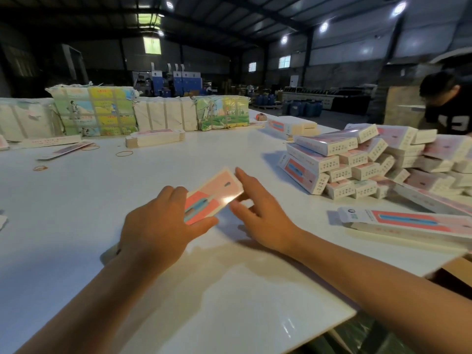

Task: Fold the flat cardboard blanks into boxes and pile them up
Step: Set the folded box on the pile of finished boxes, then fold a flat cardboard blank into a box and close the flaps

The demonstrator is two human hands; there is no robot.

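1. Tabletop (107, 226): broad, glossy white slab filling the lower and middle frame; smooth enough, by its sheen, for card to slide on it.
2. Pile of folded boxes (362, 162): right of centre; slim rectangular cartons with pink printed faces and white ends, loosely heaped.
3. Stack of flat blanks (413, 223): lower right, lying flat; thin printed card, probably light and easily creased.
4. Left hand (158, 226): centre frame, fingers closed over the near end of the held box, thumb under its edge.
5. Right hand (258, 213): fingers spread, touching the far end; whether it grips cannot be told.
6. Held box (217, 192): centre frame, just above the table; glossy, stiff along its folds but likely crushable on its broad faces, so best taken by the long edges or ends.
7. Rubber bands (124, 153): upper left, thin loops on the table.
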